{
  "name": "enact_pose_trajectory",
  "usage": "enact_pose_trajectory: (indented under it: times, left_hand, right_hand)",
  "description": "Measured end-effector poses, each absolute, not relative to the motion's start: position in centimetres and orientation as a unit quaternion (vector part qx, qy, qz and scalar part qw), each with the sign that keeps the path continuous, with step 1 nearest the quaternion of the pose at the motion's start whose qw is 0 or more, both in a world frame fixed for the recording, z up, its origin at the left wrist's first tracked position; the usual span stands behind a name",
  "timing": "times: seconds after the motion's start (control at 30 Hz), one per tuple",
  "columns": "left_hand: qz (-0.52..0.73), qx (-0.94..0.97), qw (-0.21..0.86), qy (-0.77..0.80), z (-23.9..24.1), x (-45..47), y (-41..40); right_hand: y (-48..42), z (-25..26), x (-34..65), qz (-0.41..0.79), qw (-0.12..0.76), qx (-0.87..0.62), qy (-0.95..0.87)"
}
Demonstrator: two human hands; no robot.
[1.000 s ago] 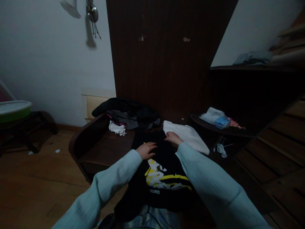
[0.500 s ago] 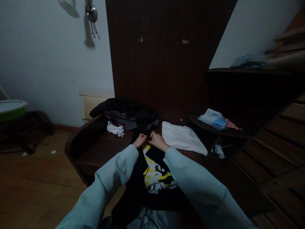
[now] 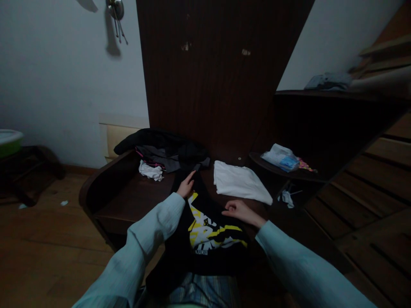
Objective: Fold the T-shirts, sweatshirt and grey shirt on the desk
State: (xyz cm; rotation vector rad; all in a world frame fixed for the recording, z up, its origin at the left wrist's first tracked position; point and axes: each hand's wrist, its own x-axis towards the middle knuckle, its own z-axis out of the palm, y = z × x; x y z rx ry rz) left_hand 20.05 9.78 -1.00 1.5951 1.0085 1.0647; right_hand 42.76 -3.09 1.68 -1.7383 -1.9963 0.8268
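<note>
A black T-shirt with a yellow, white and black print lies before me, partly on the dark wooden bench and hanging toward my lap. My left hand rests at its upper left, fingers stretched out flat on the black cloth. My right hand is over the shirt's right side, its fingers loosely bent and pointing left, with no cloth visibly caught between them. Beyond it lies a folded white cloth. The shirt's dark edges are hard to make out in the dim light.
Dark clothes and a crumpled white cloth lie at the bench's left end, by its curved armrest. A small shelf on the right bears a plastic packet. A green basin stands far left.
Both hands were pinched together at the shirt's top. My right hand has let go and moved right and toward me; my left hand has opened out flat. The view has shifted slightly.
</note>
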Motion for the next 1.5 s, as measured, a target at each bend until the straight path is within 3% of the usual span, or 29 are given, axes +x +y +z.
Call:
enact_pose_trajectory:
  times: [0.17, 0.4, 0.5, 0.83, 1.03, 1.23, 1.33, 1.43, 1.5]
  left_hand:
    - [0.414, 0.612, 0.522, 0.425, -0.7, 20.4, 9.9]
    - [0.429, 0.597, 0.533, 0.419, -0.4, 20.4, 10.0]
    - [0.437, 0.593, 0.532, 0.418, -0.2, 20.2, 10.1]
    - [0.451, 0.589, 0.533, 0.408, -1.1, 19.7, 10.8]
    - [0.449, 0.61, 0.509, 0.409, -1.7, 19.6, 11.4]
    - [0.451, 0.655, 0.449, 0.407, -1.7, 20.1, 11.6]
    - [0.463, 0.707, 0.35, 0.404, -1.3, 20.0, 11.0]
    - [0.449, 0.774, 0.209, 0.396, -0.3, 19.3, 10.2]
    - [0.399, 0.808, 0.163, 0.402, 0.5, 18.2, 9.7]
  right_hand:
    - [-8.0, 0.4, 43.9, 0.172, 0.178, -0.605, -0.756]
    - [-10.1, 1.2, 43.2, 0.196, 0.242, -0.625, -0.716]
    - [-10.9, 2.3, 41.7, 0.148, 0.255, -0.657, -0.693]
    - [-16.2, 1.0, 33.4, 0.083, 0.124, -0.631, -0.761]
    - [-16.0, 1.1, 29.3, 0.116, 0.024, -0.625, -0.772]
    - [-13.8, 1.2, 29.4, 0.219, 0.066, -0.476, -0.849]
    - [-10.8, 1.8, 30.8, 0.255, 0.132, -0.474, -0.832]
    - [-6.6, 3.1, 32.8, 0.193, 0.255, -0.533, -0.783]
    - [-4.0, 3.5, 34.1, 0.129, 0.285, -0.528, -0.789]
